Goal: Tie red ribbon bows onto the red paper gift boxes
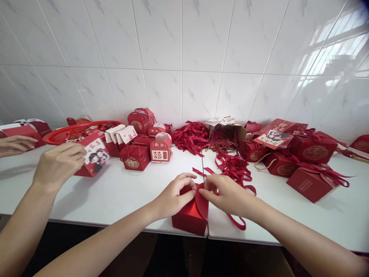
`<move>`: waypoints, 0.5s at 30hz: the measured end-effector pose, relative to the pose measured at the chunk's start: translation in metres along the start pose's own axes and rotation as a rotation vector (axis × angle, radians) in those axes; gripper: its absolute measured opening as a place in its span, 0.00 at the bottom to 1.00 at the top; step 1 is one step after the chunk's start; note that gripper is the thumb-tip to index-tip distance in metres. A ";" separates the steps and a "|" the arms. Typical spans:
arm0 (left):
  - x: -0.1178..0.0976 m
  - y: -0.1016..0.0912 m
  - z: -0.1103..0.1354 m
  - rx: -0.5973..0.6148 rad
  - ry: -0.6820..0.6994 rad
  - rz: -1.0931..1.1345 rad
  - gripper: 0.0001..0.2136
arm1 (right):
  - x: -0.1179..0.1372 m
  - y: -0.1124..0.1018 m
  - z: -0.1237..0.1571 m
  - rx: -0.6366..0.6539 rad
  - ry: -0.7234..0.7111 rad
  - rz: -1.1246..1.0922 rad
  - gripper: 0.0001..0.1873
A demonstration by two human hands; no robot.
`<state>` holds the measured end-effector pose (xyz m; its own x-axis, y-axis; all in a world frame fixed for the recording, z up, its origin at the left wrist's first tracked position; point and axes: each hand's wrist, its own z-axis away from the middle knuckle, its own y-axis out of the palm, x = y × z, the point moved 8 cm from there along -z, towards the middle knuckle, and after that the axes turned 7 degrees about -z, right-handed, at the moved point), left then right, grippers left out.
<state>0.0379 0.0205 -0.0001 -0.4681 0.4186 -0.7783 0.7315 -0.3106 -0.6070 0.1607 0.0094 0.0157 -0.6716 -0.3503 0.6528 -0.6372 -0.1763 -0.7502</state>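
A small glossy red gift box (188,215) stands at the front edge of the white table (121,196). My left hand (173,198) rests on the box's top left, with fingers curled round its upper flap. My right hand (227,194) pinches the rounded red flap (201,204) at the top right of the box. A red ribbon (238,223) loops out from under my right wrist and trails back to more loose ribbon (235,167) behind my hands.
At the left, a co-worker's hand (59,163) holds a red printed box (95,156); another hand (14,145) lies further left. A red tray (57,134), several small red boxes (160,150), a ribbon pile (191,136) and larger boxes (313,148) line the tiled wall.
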 end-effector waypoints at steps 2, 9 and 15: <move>-0.002 -0.003 0.000 -0.029 0.007 0.040 0.06 | 0.001 -0.007 -0.002 -0.090 -0.062 -0.022 0.13; -0.023 -0.025 0.007 -0.206 0.181 0.065 0.05 | 0.025 0.002 -0.013 0.000 -0.244 -0.451 0.12; -0.018 -0.027 0.027 -0.127 0.186 -0.055 0.23 | 0.034 -0.052 0.003 -0.187 -0.244 -0.806 0.09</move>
<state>0.0133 -0.0015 0.0264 -0.4181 0.5860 -0.6941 0.7694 -0.1778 -0.6135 0.1721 0.0044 0.0765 0.0987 -0.3753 0.9217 -0.9505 -0.3098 -0.0244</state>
